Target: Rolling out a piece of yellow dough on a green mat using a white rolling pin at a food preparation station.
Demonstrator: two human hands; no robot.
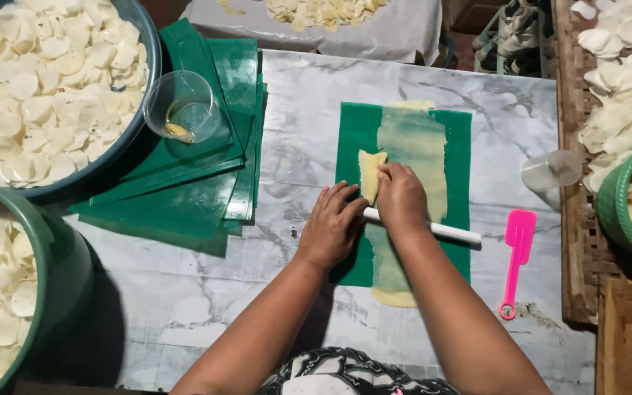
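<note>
At the centre of the frame both hands work on a green rectangular plastic sheet (350,146) lying flat on the grey marbled worktop (309,95). A thin smear of pale yellow dough (415,146) runs down the sheet from its top edge past its bottom edge. The right hand (401,199) is curled, its fingertips pinching a folded flap of the dough (369,172) at centre frame, while the heel of the hand rests on a white cylindrical rolling rod (455,232) that lies across the sheet, its end sticking out to the right. The left hand (328,228) lies flat with fingers spread slightly, pressing on the left edge of the sheet and touching the rod's near end

To the left a stack of green plastic sheets (206,183) carries a clear plastic cup (181,106) with a little yellowish liquid. A blue round basin of white raw cracker discs (38,88) fills the upper left, a green basin of the same discs (9,292) the lower left. A pink plastic spatula (515,256) lies right of the sheet, beside an overturned clear cup (550,172)
</note>
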